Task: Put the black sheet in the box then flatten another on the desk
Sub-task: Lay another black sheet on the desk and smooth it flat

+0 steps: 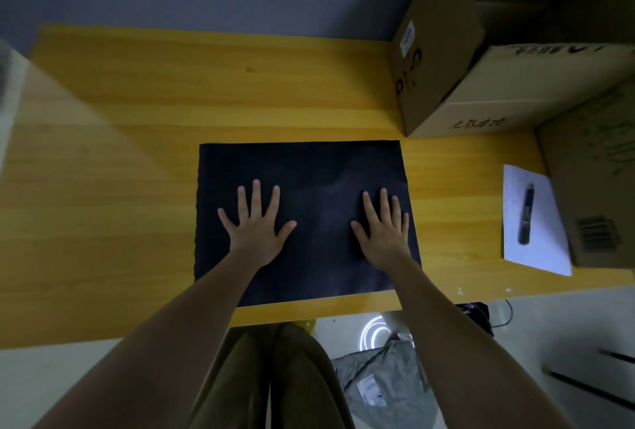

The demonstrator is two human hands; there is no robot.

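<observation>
A black sheet (309,174) lies spread flat on the yellow wooden desk (137,140), near the front edge. My left hand (256,226) rests palm down on the sheet's left half, fingers spread. My right hand (381,229) lies palm down on its right half, fingers apart. Neither hand holds anything. An open cardboard box (443,61) stands at the desk's back right, with a flap raised; its inside is hidden from here.
A second cardboard box (591,167) stands at the right edge. A white pad (546,233) with a dark utility knife (526,215) on it lies beside it. Below the desk are my legs and a grey plastic bag (385,380) on the floor.
</observation>
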